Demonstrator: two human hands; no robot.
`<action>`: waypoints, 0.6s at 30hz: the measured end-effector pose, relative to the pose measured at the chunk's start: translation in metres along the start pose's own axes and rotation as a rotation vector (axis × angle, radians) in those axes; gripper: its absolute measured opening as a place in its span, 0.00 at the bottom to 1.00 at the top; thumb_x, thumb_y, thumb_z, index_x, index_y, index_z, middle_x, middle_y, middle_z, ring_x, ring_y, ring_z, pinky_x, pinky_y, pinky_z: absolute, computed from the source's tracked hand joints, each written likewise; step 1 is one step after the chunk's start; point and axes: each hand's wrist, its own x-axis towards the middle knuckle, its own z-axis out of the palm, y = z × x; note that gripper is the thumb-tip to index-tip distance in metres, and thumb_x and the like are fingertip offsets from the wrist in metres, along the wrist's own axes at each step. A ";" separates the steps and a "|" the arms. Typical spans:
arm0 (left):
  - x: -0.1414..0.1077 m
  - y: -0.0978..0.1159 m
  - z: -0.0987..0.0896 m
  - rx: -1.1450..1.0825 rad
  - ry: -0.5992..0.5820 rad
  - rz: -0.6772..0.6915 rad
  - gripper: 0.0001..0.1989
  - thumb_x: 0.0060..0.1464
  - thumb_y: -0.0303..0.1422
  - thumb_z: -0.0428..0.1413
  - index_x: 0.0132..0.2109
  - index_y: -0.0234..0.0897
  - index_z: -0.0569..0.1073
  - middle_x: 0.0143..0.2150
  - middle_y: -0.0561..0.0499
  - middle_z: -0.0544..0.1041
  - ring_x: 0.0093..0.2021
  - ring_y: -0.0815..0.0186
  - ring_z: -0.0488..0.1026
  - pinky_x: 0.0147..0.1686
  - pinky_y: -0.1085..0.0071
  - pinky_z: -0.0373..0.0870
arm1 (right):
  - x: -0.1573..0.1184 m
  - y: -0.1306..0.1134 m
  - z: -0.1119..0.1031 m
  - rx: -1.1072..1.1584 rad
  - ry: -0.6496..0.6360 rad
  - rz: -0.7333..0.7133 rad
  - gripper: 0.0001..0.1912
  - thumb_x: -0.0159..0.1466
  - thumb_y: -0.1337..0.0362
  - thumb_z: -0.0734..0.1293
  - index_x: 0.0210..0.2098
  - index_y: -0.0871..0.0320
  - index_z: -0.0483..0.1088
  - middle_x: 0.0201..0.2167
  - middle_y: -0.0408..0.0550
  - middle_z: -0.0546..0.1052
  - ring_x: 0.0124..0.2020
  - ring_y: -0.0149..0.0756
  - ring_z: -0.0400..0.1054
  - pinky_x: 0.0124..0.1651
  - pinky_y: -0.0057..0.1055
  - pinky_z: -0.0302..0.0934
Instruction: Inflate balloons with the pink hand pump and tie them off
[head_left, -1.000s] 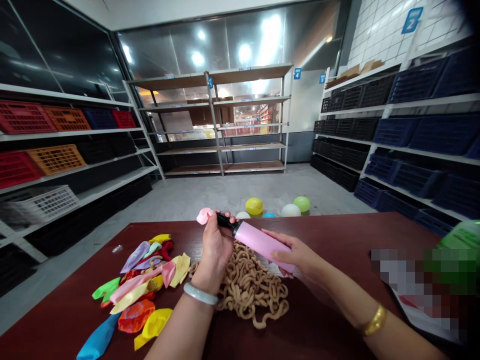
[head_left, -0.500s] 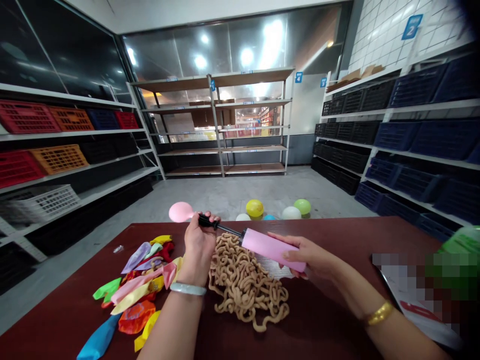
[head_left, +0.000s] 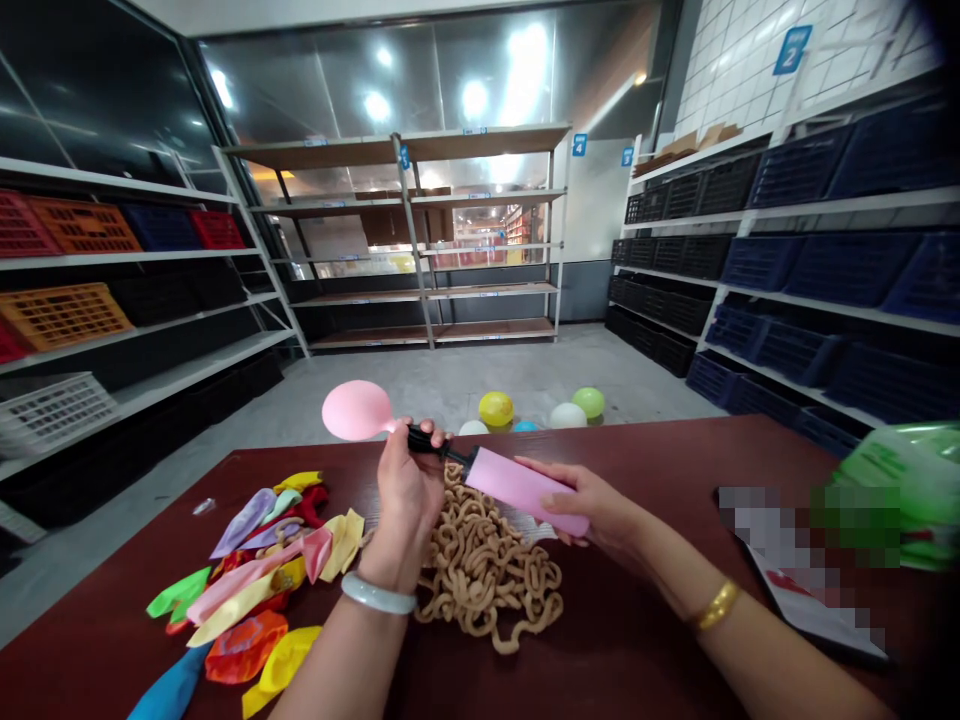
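Note:
A pink hand pump (head_left: 525, 488) is held between both hands above the table. My left hand (head_left: 411, 475) is closed around its black handle end, where a partly inflated pink balloon (head_left: 356, 410) sits on the tip. My right hand (head_left: 592, 500) wraps the pink barrel. Only a short length of the black rod shows between handle and barrel. Beneath the pump lies a tangled heap of tan, rope-like coils (head_left: 491, 570). Flat balloons (head_left: 255, 585) in several colours are spread left of my left forearm.
On the dark red table (head_left: 630, 620), a flat, blurred-out object (head_left: 810, 590) and a green plastic bag (head_left: 915, 480) lie at the right. Inflated balloons (head_left: 496, 408) rest on the floor beyond. Shelves with crates (head_left: 67, 312) line both sides; a rack (head_left: 487, 325) stands behind.
The pink balloon has grown larger. My hands have come closer together, with the pump's rod pushed further into the barrel. The whole view has shifted slightly to the right.

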 end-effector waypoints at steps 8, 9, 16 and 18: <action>-0.006 -0.009 0.005 0.061 0.007 -0.003 0.09 0.53 0.30 0.60 0.35 0.37 0.66 0.29 0.54 0.69 0.26 0.70 0.66 0.35 0.67 0.68 | 0.006 0.008 0.003 0.055 -0.064 -0.023 0.44 0.59 0.57 0.73 0.70 0.47 0.52 0.32 0.44 0.76 0.19 0.25 0.65 0.17 0.19 0.54; -0.002 -0.005 0.002 0.073 0.008 0.008 0.09 0.52 0.30 0.61 0.34 0.38 0.65 0.29 0.54 0.69 0.26 0.69 0.66 0.35 0.67 0.69 | 0.006 0.008 -0.003 0.066 -0.091 -0.009 0.44 0.59 0.57 0.73 0.70 0.47 0.52 0.31 0.44 0.76 0.19 0.26 0.66 0.16 0.19 0.53; 0.029 0.028 -0.016 0.110 0.087 0.138 0.07 0.52 0.27 0.57 0.33 0.38 0.64 0.27 0.54 0.68 0.26 0.69 0.66 0.34 0.67 0.69 | -0.001 0.004 -0.048 -0.007 -0.107 0.005 0.42 0.58 0.56 0.72 0.69 0.52 0.57 0.31 0.48 0.78 0.20 0.28 0.68 0.16 0.19 0.53; 0.029 0.026 -0.015 0.097 0.084 0.140 0.07 0.53 0.27 0.57 0.33 0.38 0.64 0.28 0.54 0.68 0.26 0.69 0.66 0.35 0.67 0.69 | -0.004 0.002 -0.055 -0.033 -0.058 -0.025 0.40 0.58 0.56 0.72 0.67 0.54 0.60 0.30 0.47 0.78 0.19 0.27 0.66 0.17 0.20 0.53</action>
